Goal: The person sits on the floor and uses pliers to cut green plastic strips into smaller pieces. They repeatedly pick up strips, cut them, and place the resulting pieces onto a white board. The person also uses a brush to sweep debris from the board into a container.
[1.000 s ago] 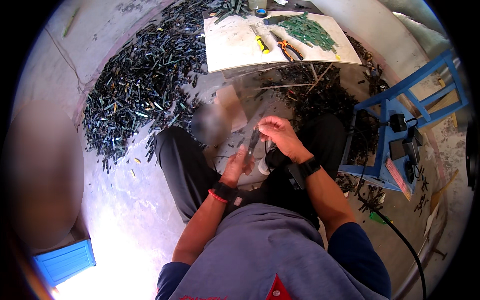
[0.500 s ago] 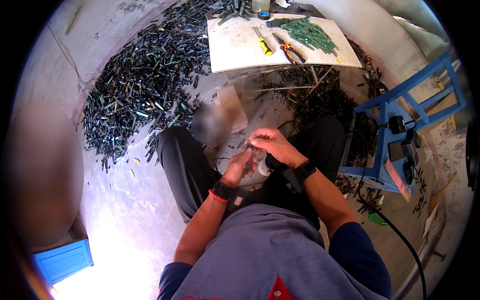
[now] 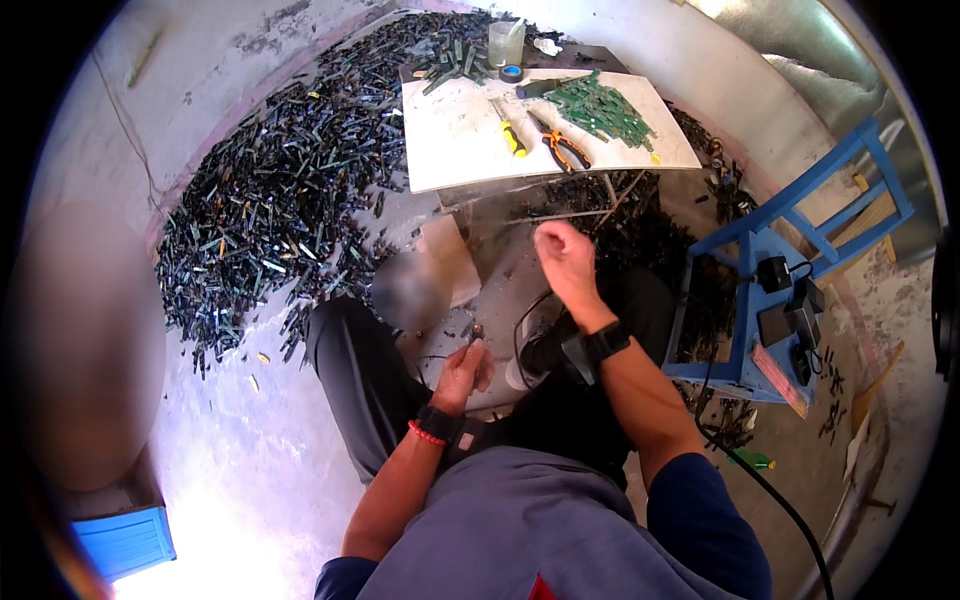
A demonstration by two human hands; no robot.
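Observation:
Low over my lap, my left hand [image 3: 463,374] is closed in a pinch, with a small dark piece [image 3: 477,332] sticking up past the thumb and fingertips. My right hand [image 3: 567,262] is raised in front of the table, its fingers curled in. Anything it may hold is hidden. Beyond it, the white tabletop [image 3: 440,150] carries orange-and-black pliers [image 3: 559,143], a yellow-and-black screwdriver [image 3: 512,138] and a heap of thin green strips [image 3: 605,110].
A large heap of dark strips [image 3: 270,190] covers the floor at left. At the table's back are a tape roll [image 3: 511,74] and a cup [image 3: 506,45]. A blue chair [image 3: 745,300] with black adapters [image 3: 800,310] stands right, its cable [image 3: 770,490] running beside my arm.
My hands have come apart. The right one has moved up and away toward the table; the left has dropped slightly toward my lap, keeping the small dark piece. The view has tilted a little.

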